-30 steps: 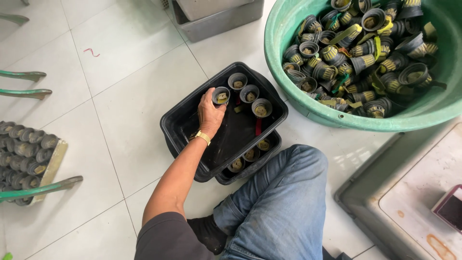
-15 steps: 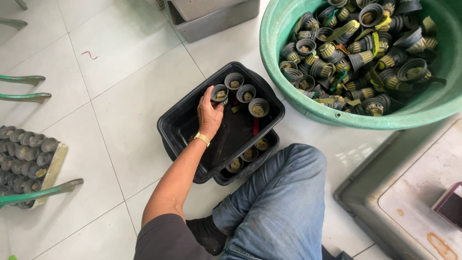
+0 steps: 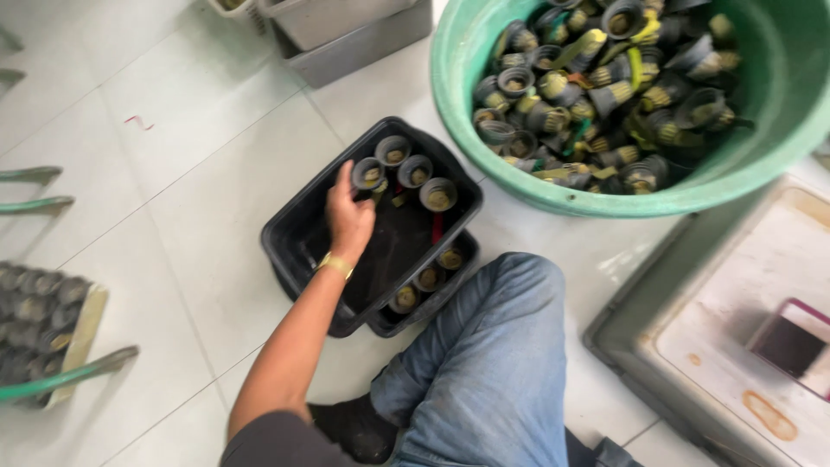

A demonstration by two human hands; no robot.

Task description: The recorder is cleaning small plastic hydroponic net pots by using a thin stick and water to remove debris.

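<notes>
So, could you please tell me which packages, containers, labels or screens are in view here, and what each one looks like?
Black rectangular plastic tray: floor centre, holding small dark round cups; the left hand reaches into it.
Second black tray: stacked underneath, cups showing.
Large green round plastic basin: upper right, heaped with dark cups.
Grey bins: top edge.
Flat tray of dark cups: left edge.
No labels or screens can be made out.

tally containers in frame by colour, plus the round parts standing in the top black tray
Black trays: 2, stacked, with the left hand inside the upper one
Green tub: 1
Grey bins: 2
Round dark parts upright in the upper tray: 4
Total: 9
</notes>
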